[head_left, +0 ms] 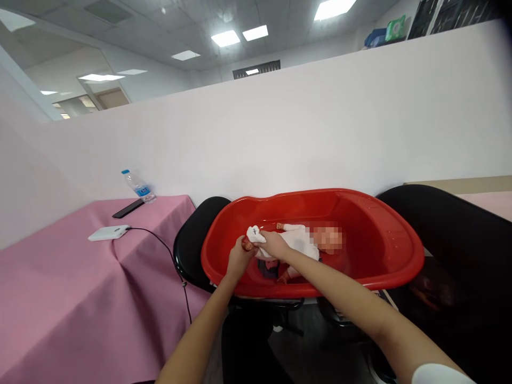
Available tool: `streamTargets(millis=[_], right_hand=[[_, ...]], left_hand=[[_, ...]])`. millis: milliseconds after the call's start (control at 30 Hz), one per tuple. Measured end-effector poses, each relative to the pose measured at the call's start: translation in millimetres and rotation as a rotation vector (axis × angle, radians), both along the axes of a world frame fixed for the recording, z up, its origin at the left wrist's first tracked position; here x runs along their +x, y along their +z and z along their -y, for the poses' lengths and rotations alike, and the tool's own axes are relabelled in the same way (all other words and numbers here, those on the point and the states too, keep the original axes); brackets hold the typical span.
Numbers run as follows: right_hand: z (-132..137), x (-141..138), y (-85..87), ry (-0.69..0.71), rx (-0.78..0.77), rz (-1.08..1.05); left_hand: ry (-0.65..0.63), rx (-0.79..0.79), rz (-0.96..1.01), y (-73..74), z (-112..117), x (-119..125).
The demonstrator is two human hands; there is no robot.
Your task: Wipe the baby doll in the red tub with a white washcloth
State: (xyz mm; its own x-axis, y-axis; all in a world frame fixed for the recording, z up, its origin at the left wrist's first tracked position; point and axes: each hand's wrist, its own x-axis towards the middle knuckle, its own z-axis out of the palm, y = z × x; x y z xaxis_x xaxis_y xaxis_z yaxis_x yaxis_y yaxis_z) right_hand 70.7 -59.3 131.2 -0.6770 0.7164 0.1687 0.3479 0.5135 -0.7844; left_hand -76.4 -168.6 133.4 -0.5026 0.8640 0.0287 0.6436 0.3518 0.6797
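A baby doll (300, 240) in white clothing lies on its back in a red baby bathtub (380, 266), head to the right and legs to the left. My left hand (239, 258) is closed around one of the doll's bare feet (247, 244) near the tub's left end. Just beside it, my right hand (275, 245) grips the doll's other leg, by a white-covered foot (255, 233) with a small dark mark. My fingers partly hide both legs. A dark patterned item (268, 268) lies under the doll, partly covered.
The tub rests on black chairs (196, 240). At left, a pink-covered table (80, 298) bears a water bottle (140, 188), a dark flat bar (128, 208) and a white power bank (109, 233) with a black cable hanging down. A white partition (280, 133) stands behind.
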Motion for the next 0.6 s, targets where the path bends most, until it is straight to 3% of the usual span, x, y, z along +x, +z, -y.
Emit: streamTargets(millis=[133, 233, 300, 367, 433, 533, 600], right_hand=[[23, 56, 16.0, -0.028, -0.032, -0.142], [62, 135, 14.8, -0.102, -0.081, -0.246], [93, 200, 1.5, -0.181, -0.055, -0.276], [127, 270, -24.8, -0.305, 0.056, -0.293], [165, 339, -64.9, -0.372, 0.119, -0.215], [233, 431, -144.0, -0.511, 0.129, 0.047], [278, 477, -198.4, -0.570, 0.259, 0.154]], left_hand=[[-0.018, -0.025, -0.037, 1.4, -1, 1], [-0.099, -0.033, -0.051, 1.6, -2, -1], [-0.190, -0.058, -0.094, 4.1, -2, -5], [-0.259, -0.117, -0.190, 8.3, -5, -11], [-0.302, -0.181, -0.288, 12.2, -9, -19], [-0.394, -0.281, -0.308, 11.6, -21, -35], [-0.438, -0.352, -0.281, 5.7, -30, -44]])
